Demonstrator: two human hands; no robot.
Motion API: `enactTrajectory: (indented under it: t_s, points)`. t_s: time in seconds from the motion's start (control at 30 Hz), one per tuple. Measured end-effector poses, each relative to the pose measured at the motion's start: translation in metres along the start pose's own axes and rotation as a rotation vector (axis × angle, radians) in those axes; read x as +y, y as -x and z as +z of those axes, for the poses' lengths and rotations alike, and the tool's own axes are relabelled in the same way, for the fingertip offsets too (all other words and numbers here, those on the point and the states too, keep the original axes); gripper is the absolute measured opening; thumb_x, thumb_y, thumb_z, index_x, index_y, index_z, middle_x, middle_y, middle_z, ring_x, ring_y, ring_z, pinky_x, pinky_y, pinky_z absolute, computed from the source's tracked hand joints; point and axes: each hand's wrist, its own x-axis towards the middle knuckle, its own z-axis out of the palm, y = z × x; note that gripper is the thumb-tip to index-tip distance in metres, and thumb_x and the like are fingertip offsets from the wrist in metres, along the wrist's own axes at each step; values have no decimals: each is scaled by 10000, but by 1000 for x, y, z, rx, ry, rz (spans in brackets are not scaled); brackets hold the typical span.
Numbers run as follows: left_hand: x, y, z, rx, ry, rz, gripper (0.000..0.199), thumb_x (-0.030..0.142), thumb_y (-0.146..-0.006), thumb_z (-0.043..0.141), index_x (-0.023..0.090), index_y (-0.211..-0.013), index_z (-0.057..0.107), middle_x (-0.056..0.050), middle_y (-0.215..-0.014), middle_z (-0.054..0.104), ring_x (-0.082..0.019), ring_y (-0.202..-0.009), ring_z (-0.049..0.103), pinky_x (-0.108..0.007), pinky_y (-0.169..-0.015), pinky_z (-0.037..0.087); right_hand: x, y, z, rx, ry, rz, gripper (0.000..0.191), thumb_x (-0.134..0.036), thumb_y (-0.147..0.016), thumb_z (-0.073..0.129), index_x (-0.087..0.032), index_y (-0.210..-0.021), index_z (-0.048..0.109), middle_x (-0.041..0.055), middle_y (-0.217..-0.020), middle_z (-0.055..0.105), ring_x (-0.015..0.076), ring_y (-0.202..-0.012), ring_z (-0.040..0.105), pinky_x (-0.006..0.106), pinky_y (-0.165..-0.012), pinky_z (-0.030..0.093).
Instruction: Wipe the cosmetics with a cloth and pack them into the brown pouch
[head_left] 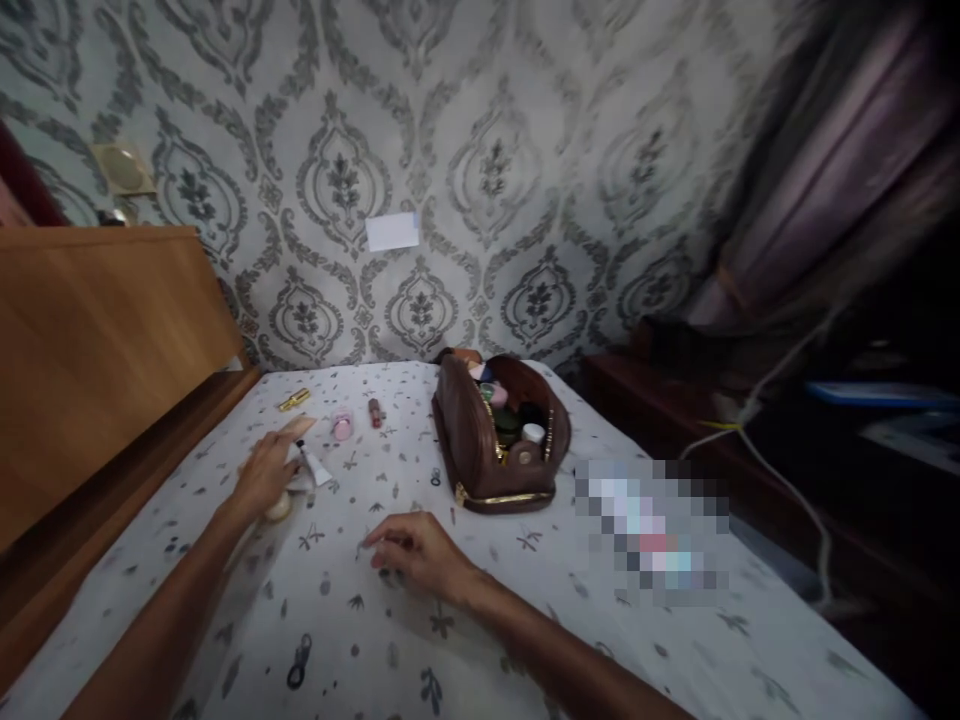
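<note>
My left hand (266, 472) is low over the far left of the patterned sheet, fingers drawn together at a beige tube (301, 425). Its grip is partly hidden. Right by its thumb lies a white tube with a black cap (318, 468). A round beige item (280, 507) is below the palm, partly covered. My right hand (420, 555) hovers over or rests on the middle of the sheet, fingers loosely bent and apart, with nothing visible in them. Beyond it stands an open brown cosmetic bag (465, 440) with several items inside, among them a white-lidded jar (533, 433).
A gold tube (294, 400), a pink jar (342, 424) and a reddish-brown lip tube (376, 412) lie beyond my left hand. A blurred-out item (649, 530) lies right of the bag. A wooden board (105, 350) borders the left; a white cable (787, 480) hangs at right.
</note>
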Motion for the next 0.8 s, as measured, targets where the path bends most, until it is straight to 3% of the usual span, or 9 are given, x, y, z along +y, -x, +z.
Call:
enactTrajectory:
  t_s: [0.13,0.23,0.33,0.47,0.57,0.67,0.8]
  points:
    - [6,4,-12,216,46,104,453,342,-875,364,167,-1255,538,-157,-1138,539,-347,-1078,526,-472,-854,503,22,-5,1,50,-315,-1,462,-551,-680,729,-139,-887,697,10,-682,664,109,-559,570,254,-590,432]
    - [41,24,-27,395,144,194,475,404,-896,384,198,-1310,493,-143,-1168,530,-338,-1116,522,-496,-944,474,23,-6,0,63,-615,41,611,-617,-610,770,-147,-984,659,46,-842,680,173,-688,667,313,-658,479]
    - [92,55,-27,423,240,360,486,345,-915,420,292,-1398,401,-121,-1264,520,-312,-1186,521,-480,-979,473,19,-6,-1,-4,-910,105,642,-625,-612,776,-143,-1011,634,60,-923,661,220,-822,689,381,-771,489]
    - [140,83,-9,397,333,625,547,242,-922,446,336,-1447,325,-120,-1201,569,-265,-1093,600,-392,-879,545,19,-3,-1,-99,-1051,144,568,-632,-656,746,-148,-931,634,-7,-765,605,160,-738,642,356,-755,496]
    - [148,82,-5,403,413,658,487,210,-934,430,334,-1403,395,-98,-1081,611,-244,-996,626,-368,-821,556,22,-1,-2,-5,-1052,136,538,-593,-589,811,-165,-864,635,-58,-651,529,101,-610,539,320,-680,513]
    - [147,73,-13,391,497,626,351,204,-926,435,318,-1236,554,-66,-929,633,-234,-882,625,-371,-767,541,21,0,-2,19,-1023,132,552,-564,-543,847,-188,-891,643,-75,-627,503,76,-549,469,280,-610,495]
    - [150,70,-21,278,578,476,247,279,-920,437,283,-1082,623,-79,-981,637,-246,-949,617,-387,-809,520,16,1,-5,61,-973,91,536,-465,-547,881,-195,-956,665,-59,-747,565,39,-559,460,185,-570,391]
